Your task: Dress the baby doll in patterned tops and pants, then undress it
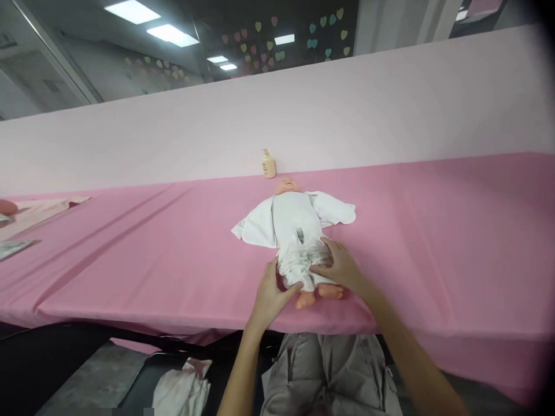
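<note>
Left hand [272, 294]: half-curled around one side of the white pants [298, 268]; whether it grips cannot be told.
Right hand [344, 268]: likewise half-curled over the other side, hold unclear.
Doll [292, 209]: lies on pink cloth [182, 266], feet [305, 300] near front edge.

Plain wht. is shown by the doll's top [295, 211], fwd. of both hands; btwn. L hand [269, 296] & R hand [343, 267], wht. pants [295, 263] are flecked w/ faint greenish marks. Peach-orange is seen on the doll's feet [306, 300], btwn. the hands. Solid pink is shown by the tablecloth [195, 254] under both. Far fwd. of L hand, a pale-yel. bottle [269, 166] is marked w/ dk. lettering; beyond, pink, yel. & teal hearts [312, 28] are set on dk. glass [299, 13]. Grey is shown by trousers [329, 375], bodyward of the hands.
</note>
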Tool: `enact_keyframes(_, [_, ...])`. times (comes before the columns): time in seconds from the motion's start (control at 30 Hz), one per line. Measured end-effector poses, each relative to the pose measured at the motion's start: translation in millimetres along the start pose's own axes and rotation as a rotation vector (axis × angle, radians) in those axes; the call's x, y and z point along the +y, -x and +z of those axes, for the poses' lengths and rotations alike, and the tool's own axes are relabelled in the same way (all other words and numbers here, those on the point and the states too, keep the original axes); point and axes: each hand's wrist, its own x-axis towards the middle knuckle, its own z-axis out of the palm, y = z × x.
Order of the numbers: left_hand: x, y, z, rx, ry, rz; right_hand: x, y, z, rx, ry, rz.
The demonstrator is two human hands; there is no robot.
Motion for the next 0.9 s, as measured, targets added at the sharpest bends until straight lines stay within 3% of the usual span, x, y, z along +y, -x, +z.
enact_keyframes(0.27, [0.4, 6.1, -4.7, 0.020, 0.003, 0.021, -11.1, 17.0, 9.0, 0.140, 0.088, 0.089])
enact_keyframes(0.37, [0.4, 8.0, -5.4, 0.049, -0.045, 0.111, -13.5, 22.4, 11.8, 0.193, 0.201, 0.043])
enact_keyframes(0.47, [0.3, 10.2, -5.2, -0.003, 0.027, 0.187, -13.5, 31.3, 18.8, 0.310, 0.290, -0.020])
enact_keyframes(0.6, [0.7, 14.9, -4.8, -0.024, 0.093, 0.190, -16.7, 48.4, 25.0, 0.460, 0.306, -0.165])
enact_keyframes(0.77, [8.5, 23.8, -1.6, -0.064, 0.133, 0.178, -19.5, 71.8, 23.8, 0.314, 0.289, -0.296])
enact_keyframes(0.9, [18.0, 28.7, 10.6, 0.023, -0.018, 0.095, -15.6, 79.4, 27.6, 0.345, 0.301, -0.249])
